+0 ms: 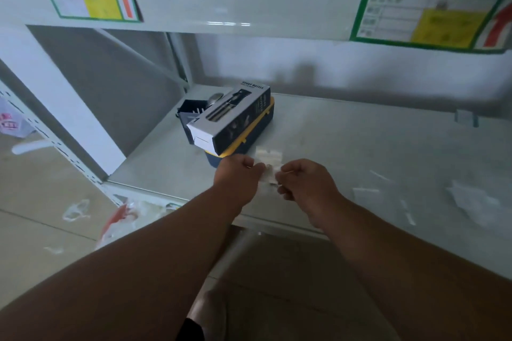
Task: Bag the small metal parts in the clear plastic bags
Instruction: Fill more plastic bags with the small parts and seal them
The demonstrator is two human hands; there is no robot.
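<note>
**One bag in hand, loose bags waiting**

Forearms reach over the shelf's (346,130) front edge. Left hand (239,174) and right hand (307,181) each pinch a side of a clear plastic bag (269,174), fingers clamped; a small metal part (268,166) seemingly sits at its mouth. More bags (471,199) lie rightward, apparently unfilled.

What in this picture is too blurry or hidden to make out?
All in the head view:
- Clear bag contents: small and blurred, pinched between left hand and right hand.
- Green labels: print blurred.
- Yellow-and-blue case: covered by the printed box.
- Shelf scraps: smeared.
</note>
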